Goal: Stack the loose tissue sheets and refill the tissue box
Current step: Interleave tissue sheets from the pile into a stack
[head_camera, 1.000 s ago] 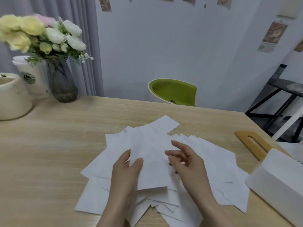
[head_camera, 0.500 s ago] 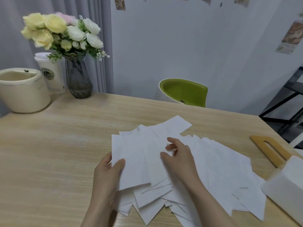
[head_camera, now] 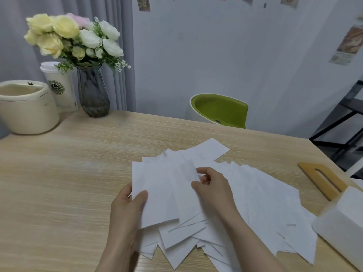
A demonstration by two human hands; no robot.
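Note:
Several loose white tissue sheets (head_camera: pixel 261 205) lie fanned across the middle of the wooden table (head_camera: pixel 59 183). My left hand (head_camera: pixel 127 209) holds a small stack of sheets (head_camera: pixel 157 195) at its left edge, thumb on top. My right hand (head_camera: pixel 212 187) pinches the edge of another sheet (head_camera: pixel 186 169) just right of that stack, fingers curled. The white tissue box (head_camera: pixel 341 224) stands at the right edge of the table, partly cut off. Its wooden lid (head_camera: pixel 322 179) with a slot lies behind the box.
At the back left stand a glass vase of flowers (head_camera: pixel 93 91), a paper cup (head_camera: pixel 59 87) and a cream pot (head_camera: pixel 25 107). A green chair (head_camera: pixel 222 110) sits behind the table's far edge. A black frame (head_camera: pixel 341 122) stands at the right.
The stack in my left hand has shifted left and lower. My right hand has moved from resting on the sheets to pinching one sheet's edge. The view has turned slightly left.

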